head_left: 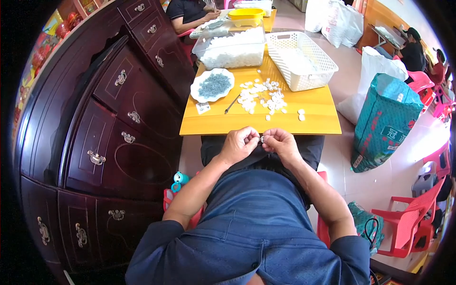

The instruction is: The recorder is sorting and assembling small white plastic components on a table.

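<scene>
My left hand (239, 144) and my right hand (280, 143) meet just off the near edge of the yellow table, above my lap. Both are closed in a pinch, with a small white plastic piece (262, 139) between the fingertips. On the table beyond them lies a loose scatter of small white plastic pieces (277, 101), a few of them set apart at the right. A white scalloped plate (195, 92) to the left carries a heap of tiny grey-blue parts (214, 85). Between plate and scatter rests a thin dark pointed tool (232, 104).
Farther back stand a clear bin (230, 52) full of white pieces and a white slotted basket (316, 78). A dark wooden cabinet (128, 156) flanks the left side. A green sack (387, 122) and red chairs (408, 221) are at the right. Another person (192, 14) sits beyond.
</scene>
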